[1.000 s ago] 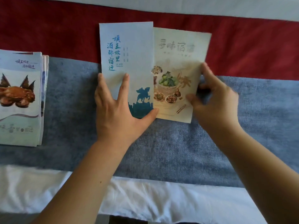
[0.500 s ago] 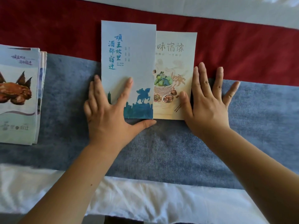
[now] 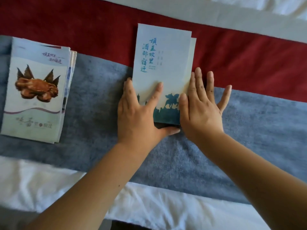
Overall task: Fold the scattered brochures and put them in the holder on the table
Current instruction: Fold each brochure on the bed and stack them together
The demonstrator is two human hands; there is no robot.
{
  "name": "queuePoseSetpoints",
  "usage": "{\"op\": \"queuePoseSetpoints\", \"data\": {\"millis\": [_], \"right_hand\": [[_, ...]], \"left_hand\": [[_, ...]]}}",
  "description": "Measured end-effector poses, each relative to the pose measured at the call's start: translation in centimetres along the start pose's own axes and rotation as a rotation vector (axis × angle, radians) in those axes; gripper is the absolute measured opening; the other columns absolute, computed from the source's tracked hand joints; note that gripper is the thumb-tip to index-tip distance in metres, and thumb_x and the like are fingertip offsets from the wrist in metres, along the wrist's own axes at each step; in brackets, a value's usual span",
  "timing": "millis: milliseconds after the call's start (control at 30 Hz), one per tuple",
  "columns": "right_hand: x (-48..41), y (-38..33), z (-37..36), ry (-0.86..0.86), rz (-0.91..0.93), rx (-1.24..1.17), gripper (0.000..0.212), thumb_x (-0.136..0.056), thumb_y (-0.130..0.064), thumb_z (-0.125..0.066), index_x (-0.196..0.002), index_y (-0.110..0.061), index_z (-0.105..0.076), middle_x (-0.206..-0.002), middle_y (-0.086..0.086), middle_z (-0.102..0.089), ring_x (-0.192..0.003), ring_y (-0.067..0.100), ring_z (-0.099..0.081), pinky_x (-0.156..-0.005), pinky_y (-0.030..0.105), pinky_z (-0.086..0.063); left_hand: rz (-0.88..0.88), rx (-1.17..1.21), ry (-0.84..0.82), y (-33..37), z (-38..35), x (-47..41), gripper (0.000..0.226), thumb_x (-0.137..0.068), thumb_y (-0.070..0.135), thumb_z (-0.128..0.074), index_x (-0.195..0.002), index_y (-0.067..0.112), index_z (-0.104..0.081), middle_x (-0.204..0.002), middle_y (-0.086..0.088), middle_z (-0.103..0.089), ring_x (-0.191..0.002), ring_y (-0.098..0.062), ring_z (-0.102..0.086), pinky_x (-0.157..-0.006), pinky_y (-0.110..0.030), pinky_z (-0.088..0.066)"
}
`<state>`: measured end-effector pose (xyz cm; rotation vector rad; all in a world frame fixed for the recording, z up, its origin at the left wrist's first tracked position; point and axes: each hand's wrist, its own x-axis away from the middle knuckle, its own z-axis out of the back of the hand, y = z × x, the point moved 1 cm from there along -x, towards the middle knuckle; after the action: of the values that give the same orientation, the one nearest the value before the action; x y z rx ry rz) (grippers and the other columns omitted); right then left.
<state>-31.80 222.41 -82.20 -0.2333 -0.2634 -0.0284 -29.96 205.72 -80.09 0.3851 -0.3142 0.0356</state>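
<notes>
Grey cloth [image 3: 93, 100] bearing a stack of folded brochures [image 3: 36, 90] at far left and one brochure [image 3: 163, 63], long axis pointing away, with left hand [image 3: 139, 113] flat on its lower left, right hand [image 3: 201, 107] spread along its right edge (holder unseen).
</notes>
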Motion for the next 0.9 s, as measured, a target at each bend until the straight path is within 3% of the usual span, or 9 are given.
{"op": "queuePoseSetpoints", "data": {"millis": [233,367,533,733,900], "right_hand": [[-0.1,-2.3,0.7,-0.006,0.053,-0.040,0.072,-0.107,-0.059,-0.019,-0.166,-0.018,-0.012,-0.174,-0.006,-0.006,-0.159,0.020,0.017,-0.116,0.047,0.032],[-0.1,-6.8,0.1,-0.039,0.153,-0.101,0.072,-0.106,-0.062,-0.025,-0.166,-0.023,-0.016,-0.174,-0.005,-0.012,-0.160,0.020,0.015,-0.120,0.048,0.026],[0.5,-14.6,-1.6,-0.040,0.284,-0.157,0.075,-0.106,-0.061,-0.031,-0.165,-0.016,-0.020,-0.173,-0.001,-0.019,-0.160,0.023,0.010,-0.124,0.055,0.016],[2.1,-23.1,-3.5,-0.053,0.315,-0.199,0.075,-0.106,-0.058,-0.034,-0.163,-0.009,-0.025,-0.172,0.002,-0.023,-0.160,0.025,0.010,-0.122,0.052,0.017],[3.0,-25.6,-4.9,-0.109,0.296,-0.154,0.079,-0.107,-0.059,-0.027,-0.165,-0.007,-0.015,-0.174,0.005,-0.013,-0.157,0.015,0.021,-0.123,0.049,0.017]], "left_hand": [[0.047,0.107,0.064,-1.4,1.6,-0.1,0.115,-0.056,0.071,-0.086,-0.155,0.038,-0.038,-0.161,-0.028,-0.012,-0.149,-0.045,-0.020,-0.119,-0.054,-0.026],[0.078,0.067,0.128,-5.6,4.2,1.1,0.110,-0.056,0.064,-0.090,-0.152,0.035,-0.044,-0.161,-0.028,-0.015,-0.146,-0.045,-0.026,-0.117,-0.056,-0.030],[0.177,0.037,0.157,-12.8,8.0,3.5,0.111,-0.050,0.062,-0.092,-0.148,0.036,-0.048,-0.160,-0.024,-0.018,-0.143,-0.043,-0.029,-0.115,-0.058,-0.029],[0.249,0.070,0.162,-20.2,11.4,5.8,0.109,-0.046,0.062,-0.091,-0.145,0.033,-0.055,-0.158,-0.018,-0.025,-0.143,-0.037,-0.034,-0.117,-0.058,-0.032],[0.240,0.005,0.075,-23.5,11.6,6.0,0.112,-0.049,0.066,-0.090,-0.148,0.041,-0.046,-0.161,-0.014,-0.020,-0.147,-0.036,-0.026,-0.117,-0.051,-0.023]]}}
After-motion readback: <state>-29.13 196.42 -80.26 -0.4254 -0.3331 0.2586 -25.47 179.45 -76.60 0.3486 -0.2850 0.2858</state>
